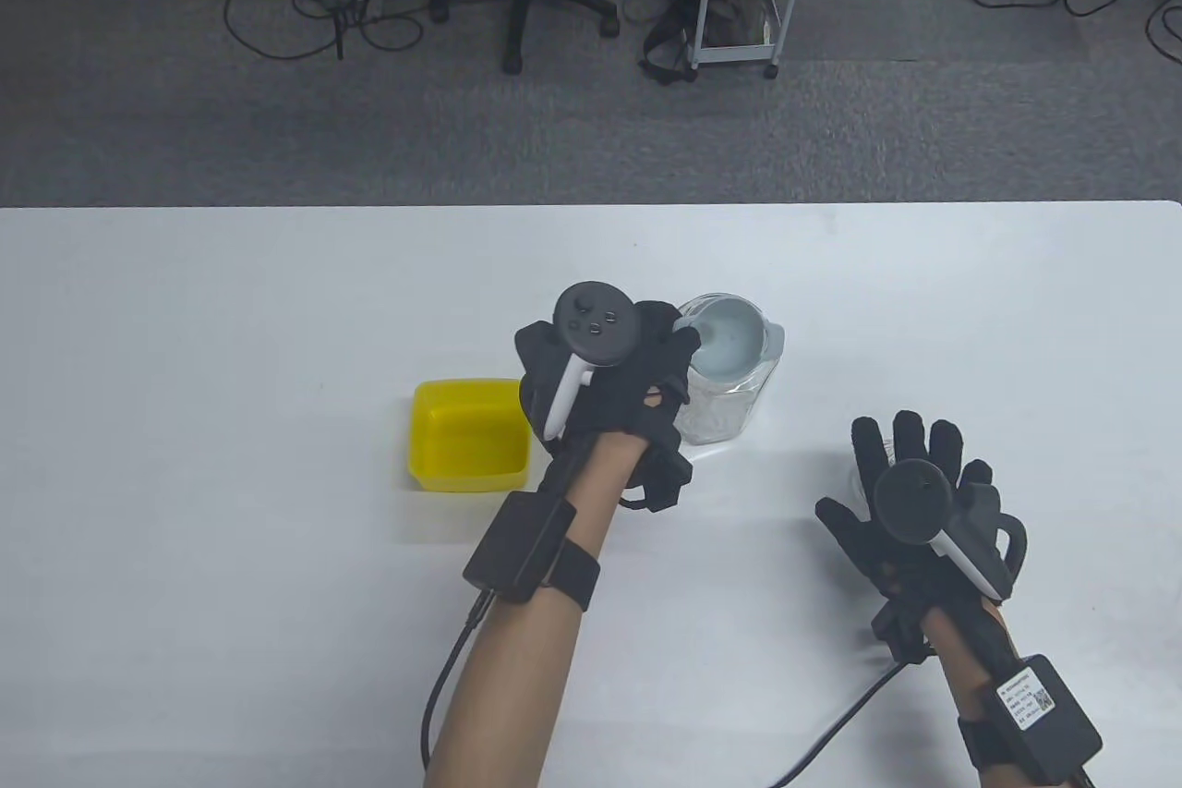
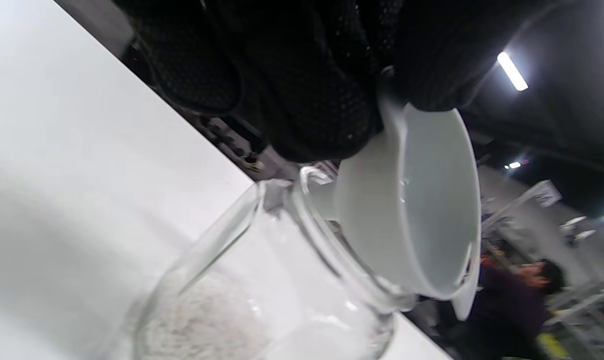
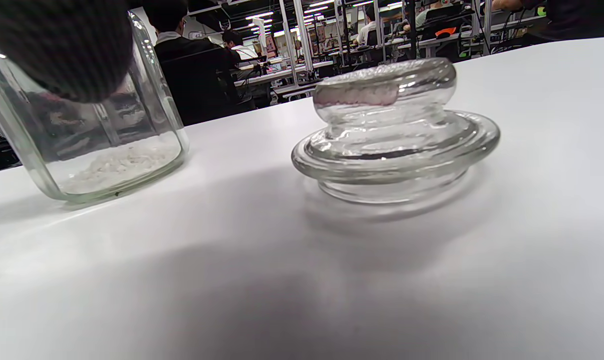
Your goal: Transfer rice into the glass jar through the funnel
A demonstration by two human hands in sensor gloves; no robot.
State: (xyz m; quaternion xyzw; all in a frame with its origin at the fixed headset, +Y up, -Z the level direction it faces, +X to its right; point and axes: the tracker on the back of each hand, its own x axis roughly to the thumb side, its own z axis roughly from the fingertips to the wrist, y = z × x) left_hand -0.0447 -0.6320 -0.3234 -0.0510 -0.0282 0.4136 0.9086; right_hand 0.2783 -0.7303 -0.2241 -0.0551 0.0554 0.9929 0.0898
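White table (image 1: 231, 317), office floor with chairs and a cart beyond the far edge. Glass jar (image 1: 729, 386) stands at table centre with a shallow layer of rice (image 3: 116, 165) in the bottom; white funnel (image 1: 729, 343) is seated in its mouth, tilted rather than square, as seen in the left wrist view. Funnel is gripped at its rim tab by the left hand (image 1: 614, 381). Yellow tub (image 1: 469, 435) sits just left of the jar and appears emptied, so the pour is judged done. Right hand (image 1: 923, 511) is spread flat, fingers released, hovering near right over the glass lid (image 3: 394, 130), which lies on the table; contact cannot be told.

Step judged: funnel removal. Funnel should be lifted straight up until the spout clears the neck, with a light tap for stuck grains. Jar isn't braced, so side load should be avoided.
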